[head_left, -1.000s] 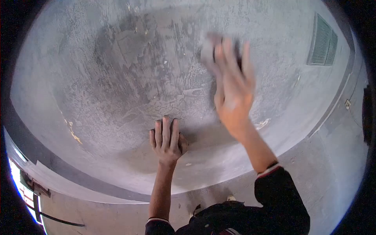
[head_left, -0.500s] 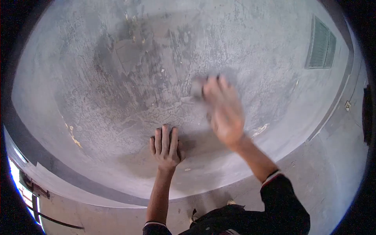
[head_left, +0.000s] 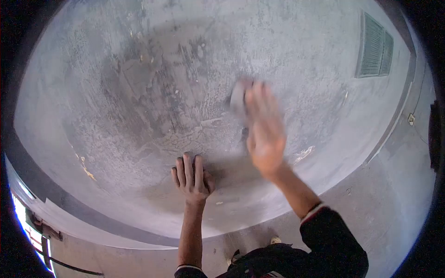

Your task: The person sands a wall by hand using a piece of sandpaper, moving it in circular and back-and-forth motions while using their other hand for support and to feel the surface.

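Just right of the frame's centre, my right hand, blurred, grips a grey pad against the patchy wall, the pad showing along the left side of my fingers. Lower and a little left of centre, my left hand rests on the same wall, fingers outstretched. A louvred panel sits at the frame's upper right.

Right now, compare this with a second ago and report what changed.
The right hand, holding the grey pad, has moved lower on the wall. Nothing was visibly picked up or let go; the left hand stays against the wall.
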Tool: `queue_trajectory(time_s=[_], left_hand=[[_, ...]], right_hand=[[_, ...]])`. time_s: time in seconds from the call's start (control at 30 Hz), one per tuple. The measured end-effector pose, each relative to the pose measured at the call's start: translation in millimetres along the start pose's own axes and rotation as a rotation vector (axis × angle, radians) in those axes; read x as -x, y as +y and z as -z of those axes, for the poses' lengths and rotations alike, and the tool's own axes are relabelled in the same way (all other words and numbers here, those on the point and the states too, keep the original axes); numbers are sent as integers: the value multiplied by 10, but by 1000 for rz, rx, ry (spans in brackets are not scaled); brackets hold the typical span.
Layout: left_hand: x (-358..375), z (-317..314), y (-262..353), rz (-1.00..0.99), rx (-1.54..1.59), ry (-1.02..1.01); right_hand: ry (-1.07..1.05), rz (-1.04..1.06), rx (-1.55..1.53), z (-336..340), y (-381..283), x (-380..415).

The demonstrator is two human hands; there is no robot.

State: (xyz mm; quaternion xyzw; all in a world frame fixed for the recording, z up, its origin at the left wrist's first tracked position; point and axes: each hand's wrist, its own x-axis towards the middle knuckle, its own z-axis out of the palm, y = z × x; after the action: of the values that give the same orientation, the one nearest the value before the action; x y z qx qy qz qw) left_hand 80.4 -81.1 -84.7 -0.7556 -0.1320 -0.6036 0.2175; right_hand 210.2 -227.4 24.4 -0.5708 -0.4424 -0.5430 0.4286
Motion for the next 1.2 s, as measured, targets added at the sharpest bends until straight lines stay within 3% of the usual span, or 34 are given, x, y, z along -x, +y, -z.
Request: queue_trajectory(time_s=[0.1, 0.17, 0.3, 0.37, 0.43, 0.5, 0.6, 0.63, 0.7, 0.77, 0.83, 0.93, 0.97, 1.03, 1.2], left_hand=[[-10, 49, -19, -16, -21, -55], [5, 37, -12, -13, -13, -38], [7, 4, 8, 5, -4, -13], [12, 16, -10, 1, -13, -28], [11, 22, 9, 5, -33, -49], [3, 30, 7, 7, -4, -33], [14, -1, 12, 13, 4, -16], [12, 13, 2, 10, 3, -21], [2, 7, -10, -14, -5, -7], [-13, -13, 9, -3, -7, -13], [17, 38, -6, -8, 7, -46], [20, 28, -6, 5, 3, -22], [26, 46, -10, 1, 4, -35], [-2, -14, 12, 8, 0, -13], [28, 16, -15, 0, 14, -26]], right_hand=[[-152, 7, 20, -35, 28, 206], [32, 95, -44, -47, 173, -182], [116, 81, 82, 1, 196, -397], [-66, 32, -61, 31, 76, 148], [-138, 77, 65, -7, 134, 230], [-14, 95, -42, 20, 229, -117], [79, 72, 39, 60, 248, -445], [77, 65, 39, 64, 216, -213], [-132, 4, -21, 78, 73, 349], [-124, 16, -16, 29, 196, 365], [11, 34, -50, 112, 257, -113], [-2, 9, 46, 156, 235, -223], [5, 16, 51, 142, 186, -20], [-186, 2, 74, 69, 163, 516], [-2, 86, 57, 89, 257, -365]])
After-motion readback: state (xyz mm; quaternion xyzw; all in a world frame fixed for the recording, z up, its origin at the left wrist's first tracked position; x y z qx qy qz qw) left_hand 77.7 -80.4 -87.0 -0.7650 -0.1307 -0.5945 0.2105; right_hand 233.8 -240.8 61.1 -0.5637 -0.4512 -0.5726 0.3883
